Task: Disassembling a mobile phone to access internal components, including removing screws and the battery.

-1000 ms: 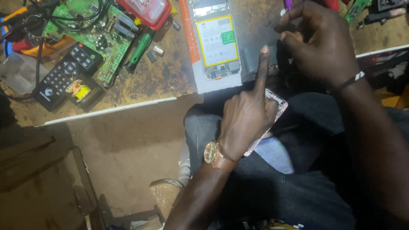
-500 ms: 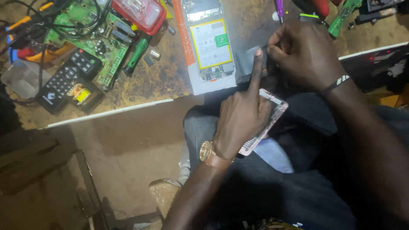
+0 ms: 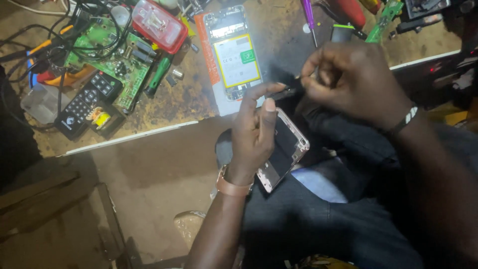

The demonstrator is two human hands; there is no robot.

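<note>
Well to the left of the fingers, a black remote control point(image 3: 83, 103) lies beside a green circuit board point(image 3: 113, 56) on the bench point(image 3: 179, 107). The left hand point(image 3: 253, 134) is closed around a phone frame point(image 3: 284, 149) over the lap, its forefinger stretched onto a small dark part point(image 3: 285, 92). Just above lies an opened phone point(image 3: 234, 55). The right hand point(image 3: 351, 79) pinches that part's other end.

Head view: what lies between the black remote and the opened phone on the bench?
In the head view, a green circuit board and a green-handled tool lie between the black remote and the opened phone, with bare, worn bench nearer the phone.
</note>
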